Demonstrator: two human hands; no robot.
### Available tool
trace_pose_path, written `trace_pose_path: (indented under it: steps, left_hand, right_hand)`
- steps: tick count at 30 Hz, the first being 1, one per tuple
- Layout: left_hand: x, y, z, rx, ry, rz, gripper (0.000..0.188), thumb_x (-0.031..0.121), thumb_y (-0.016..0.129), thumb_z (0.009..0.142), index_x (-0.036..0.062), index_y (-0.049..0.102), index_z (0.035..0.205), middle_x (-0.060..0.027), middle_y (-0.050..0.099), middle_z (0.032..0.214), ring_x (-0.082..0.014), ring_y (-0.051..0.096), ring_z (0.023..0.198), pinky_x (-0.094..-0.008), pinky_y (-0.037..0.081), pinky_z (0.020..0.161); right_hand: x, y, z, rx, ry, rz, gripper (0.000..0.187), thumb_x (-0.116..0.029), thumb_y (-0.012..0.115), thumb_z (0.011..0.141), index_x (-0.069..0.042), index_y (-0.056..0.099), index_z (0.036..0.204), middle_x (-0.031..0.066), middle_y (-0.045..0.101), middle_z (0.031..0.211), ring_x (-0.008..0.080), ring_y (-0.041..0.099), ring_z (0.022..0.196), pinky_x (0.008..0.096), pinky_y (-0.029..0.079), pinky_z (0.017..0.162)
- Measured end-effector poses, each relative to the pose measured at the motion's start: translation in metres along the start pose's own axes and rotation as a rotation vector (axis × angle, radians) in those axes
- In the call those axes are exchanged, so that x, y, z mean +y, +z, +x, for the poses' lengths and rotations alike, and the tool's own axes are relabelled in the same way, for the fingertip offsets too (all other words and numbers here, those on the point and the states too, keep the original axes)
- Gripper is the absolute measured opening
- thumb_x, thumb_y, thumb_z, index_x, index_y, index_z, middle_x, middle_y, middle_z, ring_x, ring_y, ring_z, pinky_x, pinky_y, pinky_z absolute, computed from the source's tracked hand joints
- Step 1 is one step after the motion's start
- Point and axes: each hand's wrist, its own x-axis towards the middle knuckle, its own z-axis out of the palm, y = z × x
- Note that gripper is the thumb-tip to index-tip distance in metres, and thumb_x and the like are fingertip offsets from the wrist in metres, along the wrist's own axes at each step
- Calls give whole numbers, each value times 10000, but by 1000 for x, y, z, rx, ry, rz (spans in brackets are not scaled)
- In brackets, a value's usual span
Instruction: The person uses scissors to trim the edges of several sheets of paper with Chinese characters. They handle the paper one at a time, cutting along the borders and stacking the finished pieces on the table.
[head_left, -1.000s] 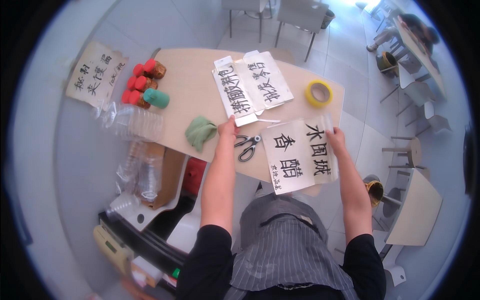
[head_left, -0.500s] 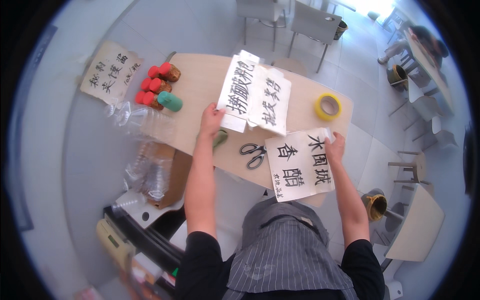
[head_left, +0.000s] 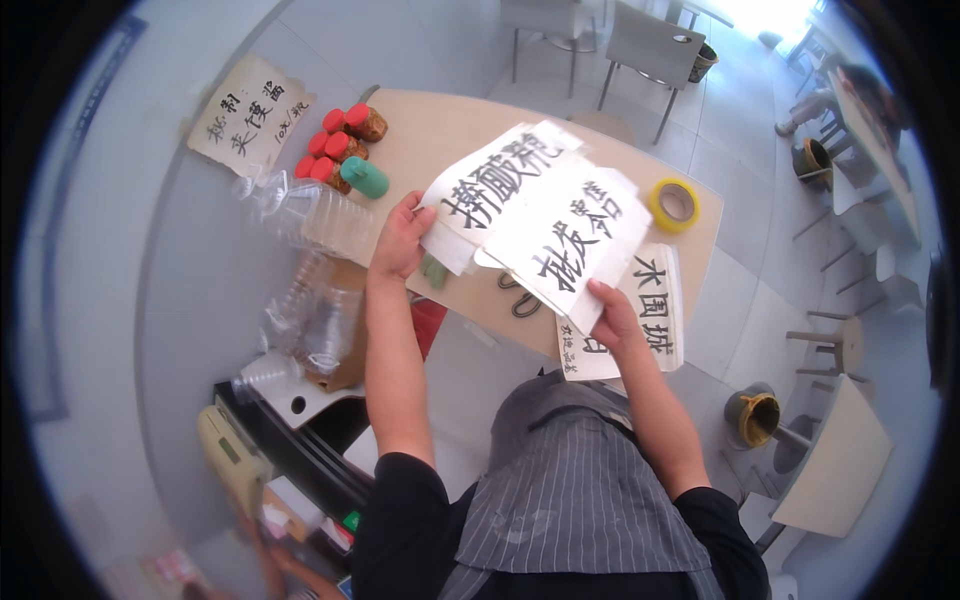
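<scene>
Between my two hands is a folded white cardboard sign (head_left: pixel 535 215) with black brush lettering, held above the table. My left hand (head_left: pixel 402 238) grips its left edge, thumb on top. My right hand (head_left: pixel 615 315) pinches its lower right corner. Under that corner, a second lettered paper sign (head_left: pixel 658 300) lies at the table's near edge, partly covered. Black-handled scissors (head_left: pixel 519 297) show only their loops below the held sign. A green object (head_left: pixel 434 271), mostly hidden, is beside my left hand. To the right lies a roll of yellow tape (head_left: pixel 675 205).
Red-lidded jars (head_left: pixel 338 145) and a green-capped container (head_left: pixel 365 178) stand on the far left of the table (head_left: pixel 420 115). Clear plastic bottles (head_left: pixel 310 215) and a cardboard box (head_left: pixel 345 330) are at the left. Another sign (head_left: pixel 252 120) hangs there. Chairs (head_left: pixel 650 50) stand beyond.
My right hand has left the second sign and moved left to grip the folded sign's corner. The folded sign has come nearer and now covers the scissors' blades and part of the second sign.
</scene>
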Motion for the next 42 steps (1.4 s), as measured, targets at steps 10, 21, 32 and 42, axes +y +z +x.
trace_pose_path:
  steps: [10, 21, 32, 42]
  left_hand:
    - [-27, 79, -23, -25, -23, -322, 356, 235, 524, 939, -14, 457, 1183, -151, 580, 1087, -186, 607, 929, -314, 514, 806]
    - [-91, 128, -28, -84, -196, -115, 227, 38, 590, 860, 10, 551, 1082, -83, 635, 872, -163, 616, 793, -278, 508, 720]
    - [-215, 44, -45, -29, 77, 1678, 254, 77, 480, 866, 68, 521, 1116, -184, 482, 1015, -359, 559, 873, -430, 497, 700]
    - [-202, 45, -26, -132, 33, 1763, 315, 103, 541, 832, 171, 511, 1139, -170, 538, 893, -370, 587, 829, -423, 507, 678]
  right_hand:
    - [-18, 38, -45, 209, -524, -803, 242, -165, 637, 868, 15, 553, 1006, 66, 591, 806, 104, 540, 561, 212, 433, 398]
    - [1, 31, -67, 319, -649, -682, 190, -90, 594, 889, 25, 526, 1023, 88, 581, 826, 134, 545, 551, 234, 431, 374]
    - [8, 12, -68, 542, -703, -688, 208, -103, 602, 890, 22, 521, 1036, 78, 578, 837, 127, 550, 578, 232, 451, 394]
    - [3, 13, -67, 550, -803, -725, 195, -105, 604, 890, 15, 525, 1023, 78, 579, 836, 125, 548, 582, 231, 459, 403]
